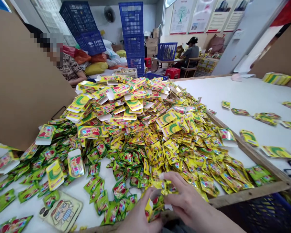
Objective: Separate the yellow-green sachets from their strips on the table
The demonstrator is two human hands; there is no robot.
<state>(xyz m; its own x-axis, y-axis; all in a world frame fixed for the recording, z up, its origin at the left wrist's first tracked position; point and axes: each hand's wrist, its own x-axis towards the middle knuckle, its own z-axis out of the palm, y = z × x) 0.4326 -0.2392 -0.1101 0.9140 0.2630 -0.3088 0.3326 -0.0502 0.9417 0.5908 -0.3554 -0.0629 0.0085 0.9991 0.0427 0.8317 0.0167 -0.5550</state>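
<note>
A huge heap of small yellow-green foil sachets covers the white table, with loose green sachets spread toward me. My left hand is shut on a small bunch of sachets at the near table edge. My right hand reaches across just above them, its fingers pinching a yellow sachet at the foot of the heap. The two hands nearly touch. A flat printed card with a cartoon figure lies at the lower left.
A wooden rail borders the heap on the right, beyond which scattered sachets lie on a white table. A cardboard panel stands at the left, with a person behind it. Blue crates stand stacked behind, and another person sits at a far table.
</note>
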